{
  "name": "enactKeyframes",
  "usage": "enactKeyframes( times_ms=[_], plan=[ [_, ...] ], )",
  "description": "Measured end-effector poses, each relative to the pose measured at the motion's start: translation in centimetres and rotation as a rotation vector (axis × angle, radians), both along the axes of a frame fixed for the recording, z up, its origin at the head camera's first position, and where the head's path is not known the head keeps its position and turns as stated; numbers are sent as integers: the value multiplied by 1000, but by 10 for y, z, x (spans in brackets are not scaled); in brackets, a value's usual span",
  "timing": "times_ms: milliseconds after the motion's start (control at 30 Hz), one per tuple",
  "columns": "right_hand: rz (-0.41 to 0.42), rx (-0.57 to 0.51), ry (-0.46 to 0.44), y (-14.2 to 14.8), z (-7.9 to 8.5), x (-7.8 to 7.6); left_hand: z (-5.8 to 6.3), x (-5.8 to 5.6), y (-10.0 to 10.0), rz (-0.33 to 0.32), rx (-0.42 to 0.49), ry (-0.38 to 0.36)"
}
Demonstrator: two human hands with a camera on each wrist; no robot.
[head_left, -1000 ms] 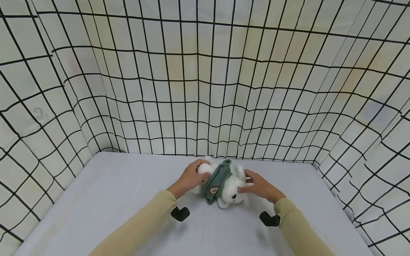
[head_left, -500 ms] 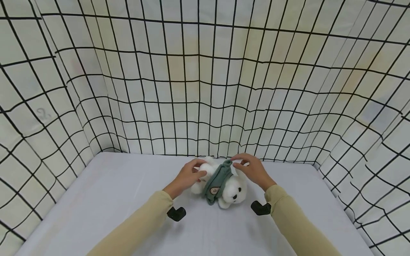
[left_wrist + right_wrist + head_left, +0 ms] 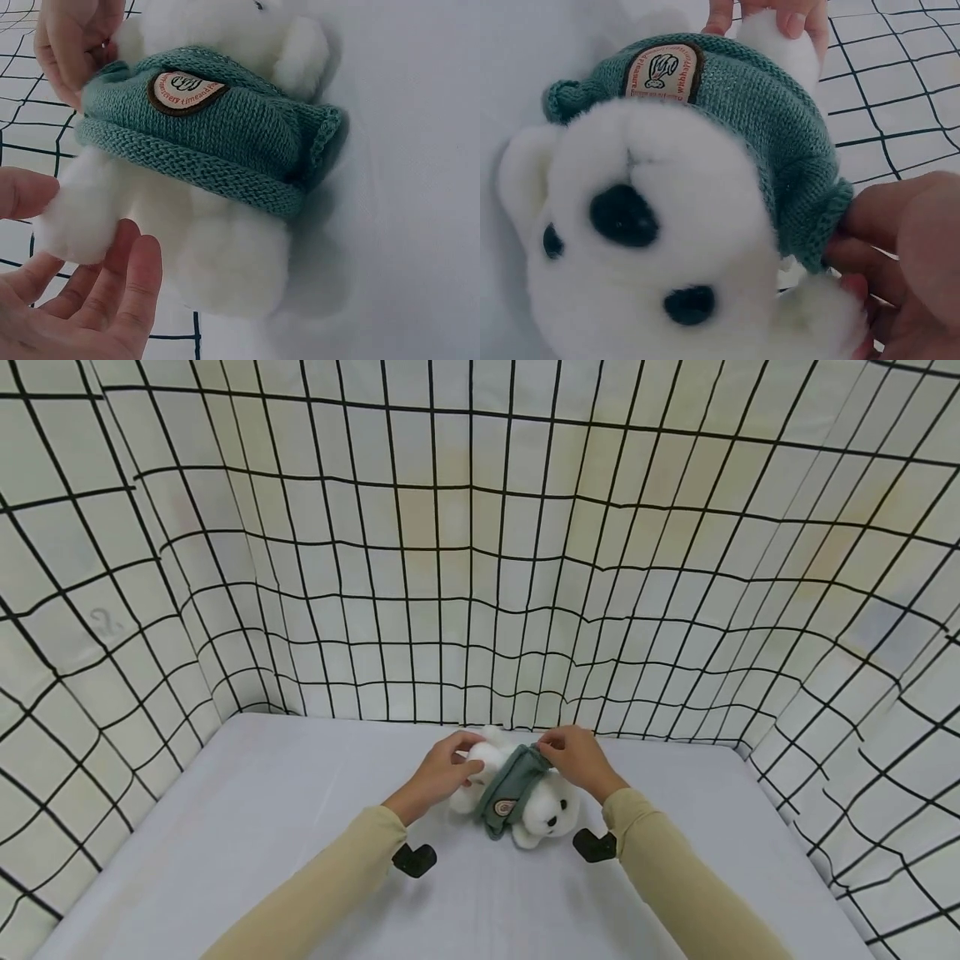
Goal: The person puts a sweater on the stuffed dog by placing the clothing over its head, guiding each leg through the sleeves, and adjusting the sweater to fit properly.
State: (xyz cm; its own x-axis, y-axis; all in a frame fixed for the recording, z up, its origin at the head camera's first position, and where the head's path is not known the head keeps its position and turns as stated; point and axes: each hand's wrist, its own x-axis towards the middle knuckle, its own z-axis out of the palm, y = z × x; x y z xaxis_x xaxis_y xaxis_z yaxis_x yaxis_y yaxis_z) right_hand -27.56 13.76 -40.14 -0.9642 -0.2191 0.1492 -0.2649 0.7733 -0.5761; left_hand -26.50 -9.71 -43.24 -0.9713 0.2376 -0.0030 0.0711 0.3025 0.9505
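A white plush toy in a green knitted sweater lies on the table, head to the right and tilted towards me. My left hand holds one of its feet, thumb on one side and fingers on the other. At the far edge of the sweater, my right hand pinches the sleeve cuff between thumb and fingers. A white arm of the toy pokes out beside those fingers. The round badge on the sweater shows in both wrist views.
The white tabletop ends close behind the toy. White walls with a black grid rise at the back and both sides. A black wrist device hangs under the left wrist, another black device under the right.
My right hand has left the toy's head, moved up and left to the sweater's far sleeve, and gripped it. My left hand has loosened slightly around the foot. The sleeve's far end looks pulled rightward.
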Motion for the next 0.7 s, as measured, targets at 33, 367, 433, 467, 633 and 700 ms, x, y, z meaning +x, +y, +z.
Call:
enactKeyframes(
  times_ms=[33,367,433,467,633,700],
  plan=[
    [-3,11,5,-1,-1,0,0,-1,0,4,1,1],
    [-14,54,-5,-14,-12,4,-2,-5,-1,46,5,12],
    [1,75,3,-17,-11,5,-2,-5,0,50,-6,23],
    [6,83,10,-18,-11,6,-2,-4,0,57,-12,22],
    [45,67,22,-21,-12,7,-1,-3,1,89,-28,20],
    [42,69,8,-22,-13,7,-2,-4,1,90,-15,15]
  ],
)
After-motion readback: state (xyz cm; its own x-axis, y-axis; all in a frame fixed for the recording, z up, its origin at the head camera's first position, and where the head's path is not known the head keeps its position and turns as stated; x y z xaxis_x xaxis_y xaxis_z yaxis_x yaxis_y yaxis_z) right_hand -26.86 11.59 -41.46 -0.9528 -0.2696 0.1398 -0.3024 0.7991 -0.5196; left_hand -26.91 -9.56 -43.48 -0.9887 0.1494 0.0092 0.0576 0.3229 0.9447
